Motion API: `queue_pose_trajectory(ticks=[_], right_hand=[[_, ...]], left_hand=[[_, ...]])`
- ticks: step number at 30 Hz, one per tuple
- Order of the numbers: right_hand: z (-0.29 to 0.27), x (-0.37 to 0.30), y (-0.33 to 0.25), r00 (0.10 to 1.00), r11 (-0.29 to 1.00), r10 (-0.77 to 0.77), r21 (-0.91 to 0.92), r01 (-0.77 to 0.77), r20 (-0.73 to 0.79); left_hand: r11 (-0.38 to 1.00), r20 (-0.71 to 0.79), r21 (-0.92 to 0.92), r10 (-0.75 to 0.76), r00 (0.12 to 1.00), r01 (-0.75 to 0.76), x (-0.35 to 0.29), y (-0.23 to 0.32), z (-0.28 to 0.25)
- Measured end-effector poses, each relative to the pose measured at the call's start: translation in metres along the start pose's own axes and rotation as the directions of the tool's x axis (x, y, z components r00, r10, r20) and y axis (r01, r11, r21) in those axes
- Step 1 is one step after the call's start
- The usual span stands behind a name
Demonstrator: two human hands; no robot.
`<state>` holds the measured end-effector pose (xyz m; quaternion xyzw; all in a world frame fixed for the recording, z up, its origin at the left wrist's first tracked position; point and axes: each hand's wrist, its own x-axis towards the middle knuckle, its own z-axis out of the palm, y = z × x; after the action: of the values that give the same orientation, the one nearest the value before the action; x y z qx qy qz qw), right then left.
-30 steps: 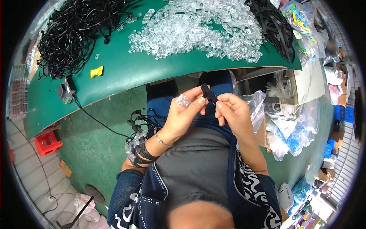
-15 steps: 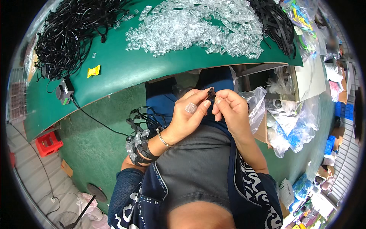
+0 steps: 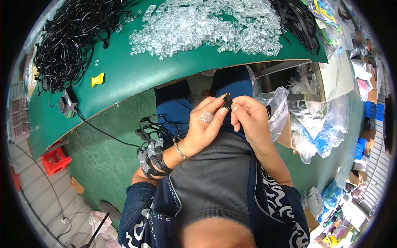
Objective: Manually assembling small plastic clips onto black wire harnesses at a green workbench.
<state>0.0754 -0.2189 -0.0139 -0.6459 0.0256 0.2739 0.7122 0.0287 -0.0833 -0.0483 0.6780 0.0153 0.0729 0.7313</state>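
Observation:
In front of my lap, my left hand (image 3: 205, 122) pinches a small black piece (image 3: 227, 101), perhaps a buckle or the end of a strap, between thumb and forefinger. A clear plastic clip (image 3: 206, 117) sits against the fingers of the same hand. Closed fingertips of my right hand (image 3: 250, 118) grip the other side of the black piece. Its exact shape is partly covered by the fingers. Over my left forearm hangs a bunch of black straps (image 3: 144, 129) with clear plastic clips (image 3: 154, 156) on them.
The green table (image 3: 124, 74) ahead bears a heap of clear plastic clips (image 3: 206, 31), a tangle of black cords (image 3: 66, 45), black straps (image 3: 298, 27), a yellow packet (image 3: 97, 79) and a small black box (image 3: 68, 102) with a cable. Plastic bags (image 3: 318, 128) lie right; a red stool (image 3: 56, 160) stands left.
Between my fingers the black piece has turned slightly and shows more of its side. Both hands stay nearly in place. The whole view has shifted a little, with the table sitting higher.

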Motion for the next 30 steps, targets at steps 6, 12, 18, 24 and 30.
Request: queue_pose_trajectory(ticks=[6,12,18,24,30], right_hand=[[-0.003,0.0,0.01,0.998,0.997,-0.038,-0.072,0.035,-0.039],[-0.004,-0.003,0.012,0.998,0.999,-0.04,0.011,0.04,-0.054],[-0.002,-0.008,0.013,0.998,0.949,-0.062,0.309,0.058,0.002],[-0.022,0.002,0.005,0.87,0.76,-0.474,-0.434,0.484,0.14],[-0.044,-0.002,-0.016,0.896,0.991,0.076,-0.134,-0.019,0.437]], left_hand=[[0.948,0.011,0.208,0.244,0.97,-0.241,0.001,-0.006,0.007],[0.915,0.017,0.313,0.261,0.965,-0.253,-0.003,-0.004,0.01],[0.858,0.06,0.418,0.303,0.951,-0.3,-0.001,0.003,0.007],[0.91,0.083,0.337,0.228,0.97,-0.243,-0.001,0.012,-0.008],[0.96,0.432,0.124,0.174,0.885,-0.249,0.0,0.02,-0.024]])
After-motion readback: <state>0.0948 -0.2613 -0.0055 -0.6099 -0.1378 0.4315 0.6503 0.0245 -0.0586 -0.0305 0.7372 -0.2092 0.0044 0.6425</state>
